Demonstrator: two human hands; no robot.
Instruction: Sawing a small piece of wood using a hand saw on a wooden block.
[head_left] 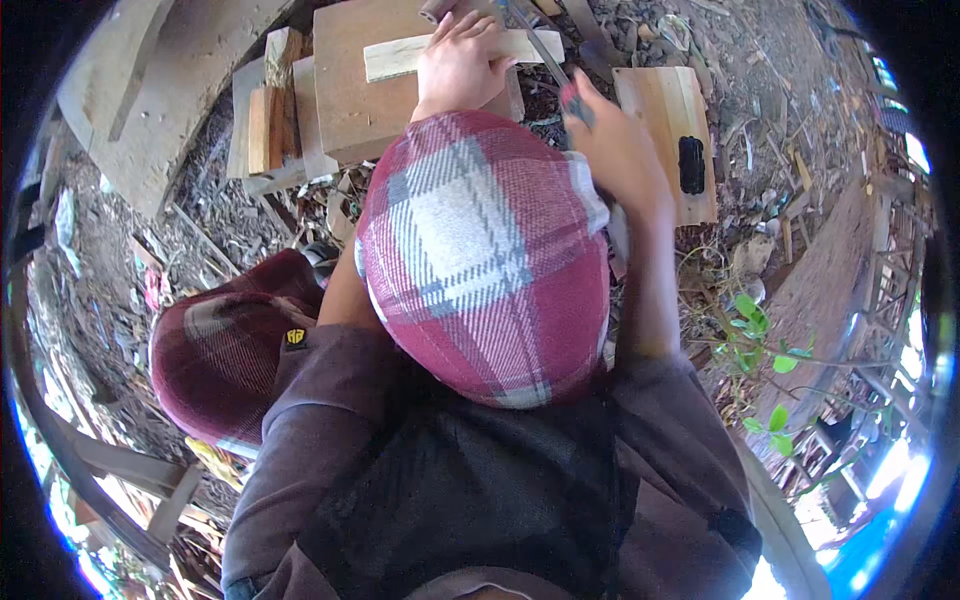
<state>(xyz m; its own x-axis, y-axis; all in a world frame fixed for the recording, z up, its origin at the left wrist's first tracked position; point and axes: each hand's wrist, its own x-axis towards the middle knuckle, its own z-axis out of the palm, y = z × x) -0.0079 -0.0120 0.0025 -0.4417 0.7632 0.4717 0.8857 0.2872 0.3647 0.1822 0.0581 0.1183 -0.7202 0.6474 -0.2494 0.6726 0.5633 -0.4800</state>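
Observation:
A pale wooden strip [392, 58] lies across a broad wooden board [345, 105] at the top of the view. My left hand [458, 65] presses down on the strip, its fingers reaching over the far edge. My right hand [618, 140], slightly blurred, is closed round the red-and-black handle of a hand saw [545, 55]. The saw's long, narrow metal blade is seen nearly edge-on and crosses the strip near its right end. Whether its teeth have cut into the wood, I cannot tell. My raised knee under plaid cloth [480, 260] hides part of both forearms.
Right of my right hand lies a flat board [660, 110] with a black oblong object [691, 165] on it. Wooden blocks [268, 125] stand left of the work board. A large slab [150, 120] leans at upper left. Wood scraps litter the ground; a leafy plant [755, 318] grows at right.

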